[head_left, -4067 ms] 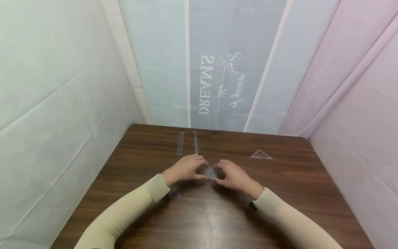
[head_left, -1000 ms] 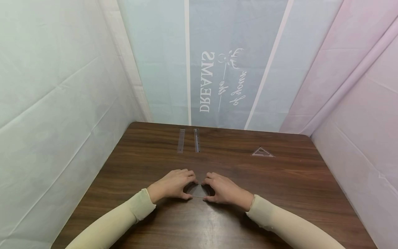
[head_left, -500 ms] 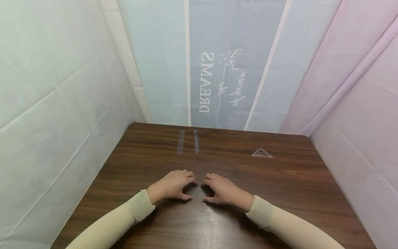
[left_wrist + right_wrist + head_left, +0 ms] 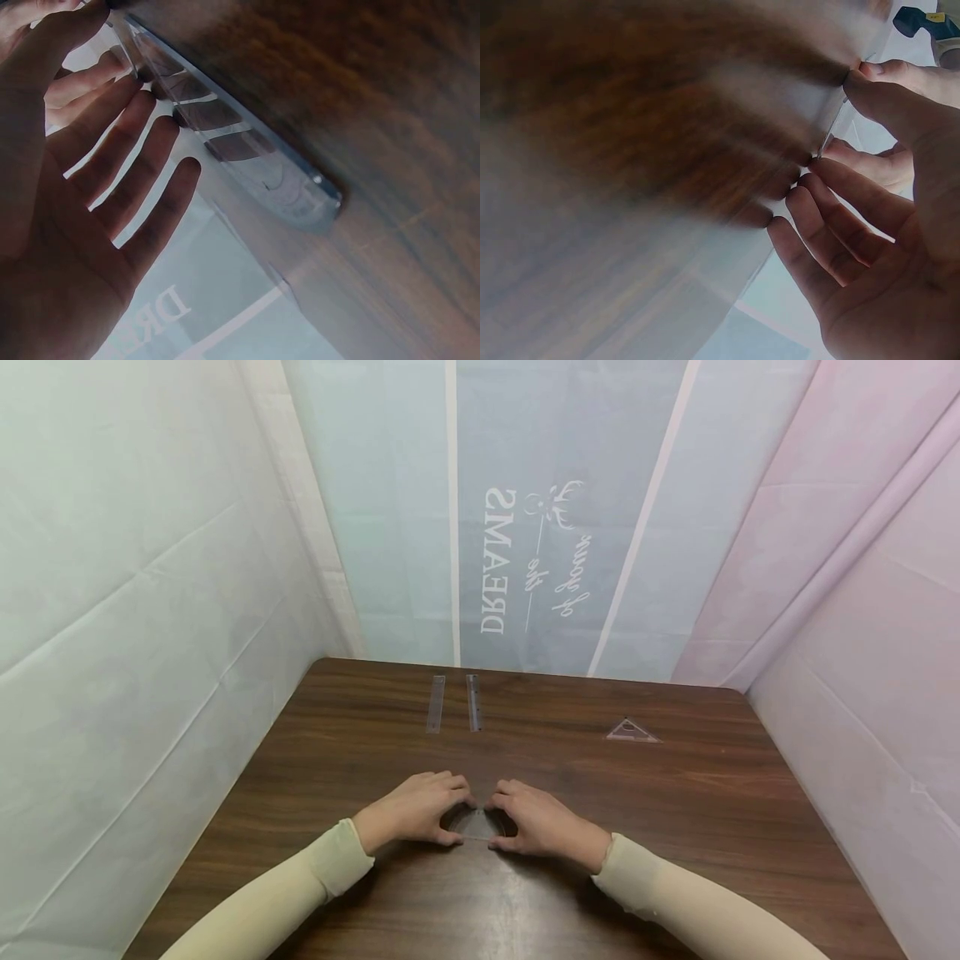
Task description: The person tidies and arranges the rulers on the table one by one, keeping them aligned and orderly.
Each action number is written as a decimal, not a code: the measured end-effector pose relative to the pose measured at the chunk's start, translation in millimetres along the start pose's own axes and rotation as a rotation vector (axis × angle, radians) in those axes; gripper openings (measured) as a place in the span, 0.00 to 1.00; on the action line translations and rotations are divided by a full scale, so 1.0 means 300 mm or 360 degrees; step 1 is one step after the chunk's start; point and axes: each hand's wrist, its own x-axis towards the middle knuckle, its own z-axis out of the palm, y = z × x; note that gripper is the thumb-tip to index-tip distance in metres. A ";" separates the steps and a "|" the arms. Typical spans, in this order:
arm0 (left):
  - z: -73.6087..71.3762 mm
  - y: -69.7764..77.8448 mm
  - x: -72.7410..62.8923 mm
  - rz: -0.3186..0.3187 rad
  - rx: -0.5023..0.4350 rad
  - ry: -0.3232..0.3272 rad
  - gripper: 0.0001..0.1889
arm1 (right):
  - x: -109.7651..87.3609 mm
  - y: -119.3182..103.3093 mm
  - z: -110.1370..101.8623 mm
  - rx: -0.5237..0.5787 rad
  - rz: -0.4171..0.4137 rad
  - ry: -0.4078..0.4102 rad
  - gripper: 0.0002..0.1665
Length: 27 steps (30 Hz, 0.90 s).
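Observation:
My left hand (image 4: 412,808) and right hand (image 4: 547,818) face each other low over the brown table. Between them they hold a small clear protractor (image 4: 476,825) by its two ends, thumbs at its straight edge, fingertips at its curve. In the right wrist view, only its thin edge (image 4: 830,129) shows between thumb and fingers. A second clear half-round plate (image 4: 274,180), like another protractor, lies on the table beside the left fingers in the left wrist view; in the head view the left hand hides it.
Two clear rulers (image 4: 436,703) lie side by side near the back edge of the table (image 4: 360,760). A clear set square (image 4: 632,731) lies at the back right. Fabric walls (image 4: 555,568) stand behind and along both sides.
Since the oldest frame, both hands have moved nearer and slightly left with the protractor. The left hand now covers the second half-round plate. Over the last second they barely move.

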 end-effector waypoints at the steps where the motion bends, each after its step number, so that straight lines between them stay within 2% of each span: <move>1: 0.001 0.000 0.000 -0.0001 -0.0005 0.0001 0.27 | 0.000 0.000 0.000 0.0002 0.0000 0.0000 0.29; 11: 0.012 0.000 0.000 0.0030 -0.0010 0.0052 0.27 | -0.003 -0.002 0.006 0.0005 0.0007 0.0014 0.29; 18: 0.008 0.002 -0.001 -0.0017 -0.0027 0.0007 0.27 | -0.002 -0.005 -0.002 0.0013 0.0010 0.0013 0.29; 27: -0.004 0.000 -0.002 -0.0006 -0.0027 0.0008 0.27 | -0.002 -0.007 -0.014 0.0033 0.0022 0.0002 0.29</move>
